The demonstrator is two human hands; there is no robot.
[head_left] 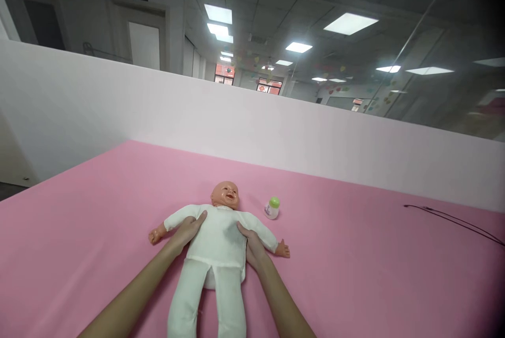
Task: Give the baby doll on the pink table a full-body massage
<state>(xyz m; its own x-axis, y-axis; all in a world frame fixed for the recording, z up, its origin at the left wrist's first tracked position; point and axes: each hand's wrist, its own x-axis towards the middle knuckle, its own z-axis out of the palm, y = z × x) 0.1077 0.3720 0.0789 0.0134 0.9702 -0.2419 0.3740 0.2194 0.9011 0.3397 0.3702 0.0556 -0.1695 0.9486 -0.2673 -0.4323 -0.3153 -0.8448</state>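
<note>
A baby doll (216,238) with a white cloth body lies on its back on the pink surface (355,254), head away from me and arms spread. My left hand (191,228) grips the doll's side under its arm on the left, thumb on the chest. On the right side of the chest, my right hand (252,243) holds it the same way, thumb on top. The other fingers of both hands are hidden beside or beneath the body. A small bottle (272,208) with a green cap stands just right of the doll's head.
A thin black cable (453,216) lies at the right of the pink surface. Behind it runs a low white wall (276,133) with glass above. The surface's left edge slants down toward the lower left.
</note>
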